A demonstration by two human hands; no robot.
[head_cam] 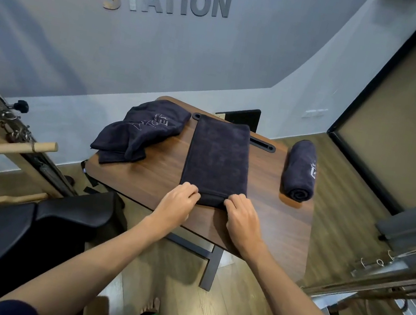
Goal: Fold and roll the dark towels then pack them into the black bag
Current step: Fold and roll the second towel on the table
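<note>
1. The wooden table (261, 208) is small with rounded corners; its near edge runs just behind both wrists, and bare wood shows between the cloths.
2. A folded towel (217, 159) lies as a long strip down the table's middle, its far end over a black slot (262, 143) near the far edge and its near end close to the near edge.
3. A rolled towel (300, 171) sits well apart at the right edge, spiral end facing the camera. A loose heap of towels (139, 131) overhangs the left corner.
4. All the cloths are dark navy terry, soft and matte; pale logo stitching shows on the heap and the roll.
5. The left hand (176, 204) grips the strip's near left corner with its fingers curled over the hem.
6. The right hand (242, 216) grips the near right corner the same way, knuckles up.
7. Black padded equipment (21, 230) stands at the lower left, by the table.
</note>
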